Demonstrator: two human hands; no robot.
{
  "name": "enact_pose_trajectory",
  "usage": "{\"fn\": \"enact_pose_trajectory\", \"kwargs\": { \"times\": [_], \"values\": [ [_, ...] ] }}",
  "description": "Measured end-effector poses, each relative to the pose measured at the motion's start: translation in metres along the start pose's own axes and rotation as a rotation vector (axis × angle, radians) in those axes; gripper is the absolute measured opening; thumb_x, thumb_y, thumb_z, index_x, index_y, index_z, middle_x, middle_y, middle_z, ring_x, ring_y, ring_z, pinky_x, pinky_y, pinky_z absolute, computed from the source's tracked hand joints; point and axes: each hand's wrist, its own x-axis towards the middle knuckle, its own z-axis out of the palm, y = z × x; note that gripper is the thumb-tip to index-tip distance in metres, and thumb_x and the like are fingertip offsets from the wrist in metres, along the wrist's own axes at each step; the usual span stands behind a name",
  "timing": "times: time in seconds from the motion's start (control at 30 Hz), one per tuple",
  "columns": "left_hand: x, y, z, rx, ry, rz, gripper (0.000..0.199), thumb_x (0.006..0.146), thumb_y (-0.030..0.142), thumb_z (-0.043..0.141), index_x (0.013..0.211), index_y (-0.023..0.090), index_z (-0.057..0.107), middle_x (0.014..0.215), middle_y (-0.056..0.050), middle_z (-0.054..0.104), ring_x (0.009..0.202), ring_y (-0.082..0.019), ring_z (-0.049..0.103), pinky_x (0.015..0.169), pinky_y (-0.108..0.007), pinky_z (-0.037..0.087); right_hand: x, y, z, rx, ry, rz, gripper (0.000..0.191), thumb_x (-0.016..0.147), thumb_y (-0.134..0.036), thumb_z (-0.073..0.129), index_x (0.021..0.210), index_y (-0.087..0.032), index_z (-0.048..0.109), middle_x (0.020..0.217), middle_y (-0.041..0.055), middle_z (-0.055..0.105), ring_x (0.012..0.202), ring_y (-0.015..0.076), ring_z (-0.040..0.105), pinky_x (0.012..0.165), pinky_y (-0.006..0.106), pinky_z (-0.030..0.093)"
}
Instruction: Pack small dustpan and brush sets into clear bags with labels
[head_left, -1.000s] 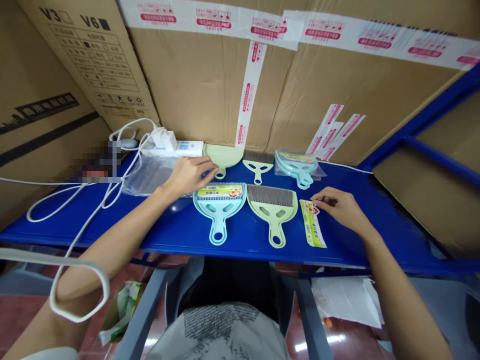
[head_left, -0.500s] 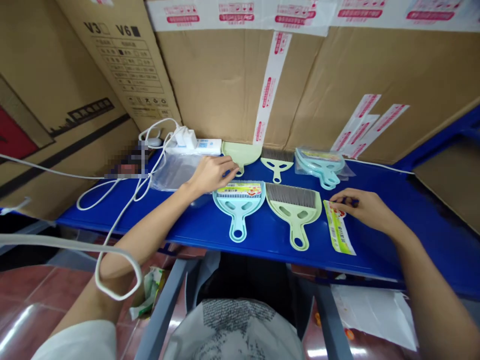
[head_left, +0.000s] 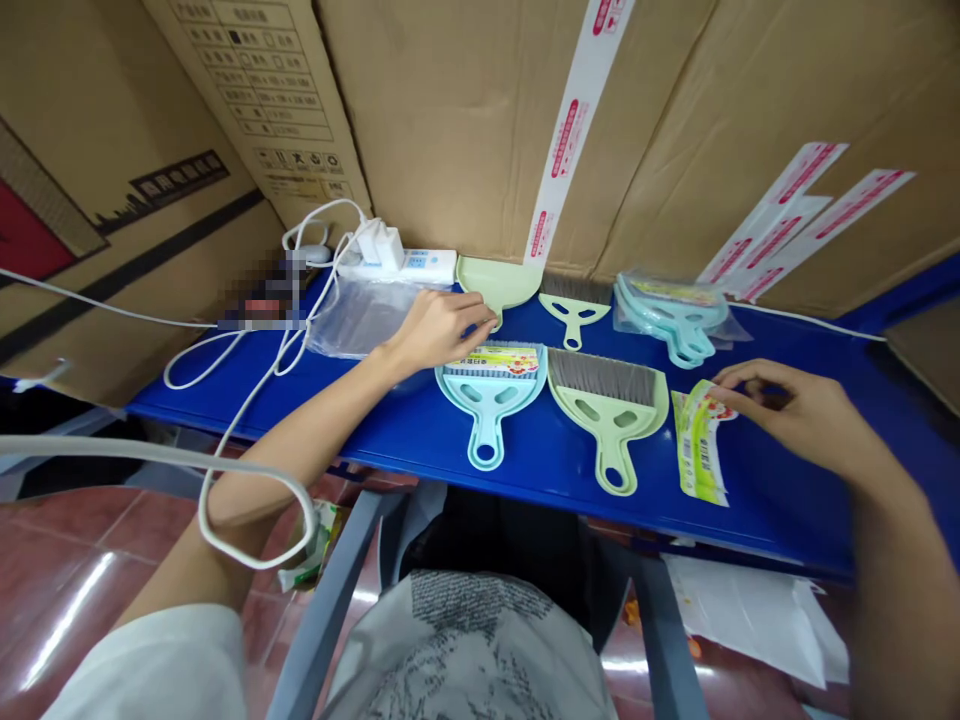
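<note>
Pinching the Chinese-lettered card (head_left: pixel 699 458) by its one-o'clock corner is the right hand (head_left: pixel 796 408). The left hand (head_left: pixel 444 328), fingers narrow, is at the green dustpan (head_left: pixel 495 282); I cannot tell if gripping.

I have my left arm (head_left: pixel 322 425) reaching from the near left toward the far middle, the back of my left hand (head_left: pixel 444 328) up and its fingers (head_left: pixel 474 310) curled, pointing right. My right arm (head_left: pixel 896 560), blurred toward the near right, angles inward to my right hand (head_left: pixel 808 415), which sits nearer than the left one. There I have thumb and forefinger pinched, tips pointing left. The two hands are well apart.
</note>
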Motion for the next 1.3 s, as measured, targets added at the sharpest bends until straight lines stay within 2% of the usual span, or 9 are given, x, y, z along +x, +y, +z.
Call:
{"fn": "enact_pose_trajectory", "kwargs": {
  "times": [0.23, 0.33, 0.43, 0.57, 0.73, 0.87, 1.0, 1.13, 1.3],
  "values": [
    [-0.002, 0.010, 0.003, -0.141, 0.144, 0.091, 0.026, 0.107, 0.033, 0.056, 0.123, 0.022, 0.074, 0.109, -0.010, 0.076, 0.079, -0.019, 0.072, 0.064, -0.031, 0.052, 0.051, -0.079, -0.013, 0.784, 0.121, -0.191, 0.044, 0.055, -0.039, 0.108, 0.084, -0.026, 0.077, 0.070, 0.0003, 0.072, 0.052, 0.0146, 0.061, 0.044, 0.031, 0.044],
    [-0.002, 0.010, 0.014, -0.254, 0.174, 0.084, 0.050, 0.105, 0.049, 0.063, 0.150, 0.026, 0.058, 0.135, -0.015, 0.068, 0.097, -0.024, 0.075, 0.071, -0.033, 0.060, 0.072, -0.119, 0.018, 0.931, 0.081, -0.273, 0.028, 0.065, -0.036, 0.104, 0.082, -0.024, 0.085, 0.082, 0.0049, 0.079, 0.069, 0.0161, 0.070, 0.066, 0.034, 0.062],
    [-0.003, 0.008, 0.026, -0.353, 0.245, 0.034, 0.071, 0.096, 0.068, 0.071, 0.152, 0.027, 0.055, 0.147, -0.019, 0.061, 0.113, -0.033, 0.074, 0.085, -0.040, 0.065, 0.065, -0.142, 0.051, 1.003, -0.071, -0.282, 0.042, 0.064, -0.037, 0.105, 0.101, -0.024, 0.089, 0.104, 0.0081, 0.084, 0.089, 0.0248, 0.078, 0.082, 0.042, 0.069],
    [-0.005, 0.015, 0.024, -0.420, 0.290, 0.028, 0.068, 0.094, 0.074, 0.070, 0.145, 0.029, 0.064, 0.146, -0.017, 0.063, 0.128, -0.038, 0.068, 0.084, -0.040, 0.067, 0.044, -0.139, 0.073, 0.970, -0.177, -0.229, 0.051, 0.064, -0.036, 0.107, 0.110, -0.027, 0.088, 0.115, 0.0043, 0.085, 0.105, 0.0290, 0.082, 0.101, 0.050, 0.067],
    [-0.003, 0.033, 0.008, -0.498, 0.360, -0.036, 0.070, 0.093, 0.067, 0.077, 0.153, 0.034, 0.061, 0.140, -0.011, 0.066, 0.112, -0.027, 0.075, 0.070, -0.027, 0.064, 0.044, -0.124, 0.084, 0.869, -0.038, -0.206, 0.043, 0.060, -0.041, 0.108, 0.093, -0.023, 0.087, 0.089, 0.0030, 0.085, 0.079, 0.0230, 0.083, 0.084, 0.048, 0.069],
    [-0.001, 0.033, 0.015, -0.475, 0.252, 0.055, 0.031, 0.104, 0.056, 0.069, 0.110, 0.029, 0.082, 0.117, -0.008, 0.076, 0.102, -0.025, 0.077, 0.077, -0.037, 0.065, 0.046, -0.122, 0.089, 0.848, 0.076, -0.269, 0.032, 0.067, -0.036, 0.106, 0.088, -0.024, 0.086, 0.091, 0.0041, 0.083, 0.080, 0.0204, 0.080, 0.081, 0.045, 0.069],
    [0.003, 0.027, 0.017, -0.432, 0.253, 0.063, 0.028, 0.108, 0.051, 0.063, 0.108, 0.029, 0.081, 0.101, -0.006, 0.079, 0.103, -0.026, 0.076, 0.082, -0.044, 0.064, 0.048, -0.115, 0.093, 0.749, 0.197, -0.389, 0.024, 0.073, -0.033, 0.103, 0.089, -0.026, 0.086, 0.101, 0.0074, 0.083, 0.091, 0.0208, 0.078, 0.082, 0.041, 0.068],
    [0.006, 0.029, 0.011, -0.415, 0.258, 0.133, 0.047, 0.103, 0.054, 0.070, 0.142, 0.028, 0.068, 0.121, -0.011, 0.078, 0.113, -0.029, 0.072, 0.091, -0.047, 0.064, 0.050, -0.117, 0.094, 0.886, 0.231, -0.307, 0.039, 0.066, -0.041, 0.106, 0.090, -0.023, 0.081, 0.081, 0.0041, 0.077, 0.064, 0.0166, 0.071, 0.061, 0.037, 0.065],
    [0.005, 0.025, 0.020, -0.370, 0.258, 0.243, 0.055, 0.107, 0.057, 0.059, 0.156, 0.034, 0.059, 0.160, -0.014, 0.056, 0.138, -0.039, 0.062, 0.099, -0.057, 0.061, 0.044, -0.135, 0.091, 1.063, 0.148, -0.196, 0.061, 0.051, -0.033, 0.111, 0.103, -0.028, 0.080, 0.089, 0.0004, 0.077, 0.079, 0.0180, 0.073, 0.071, 0.038, 0.072]
  ]
}}
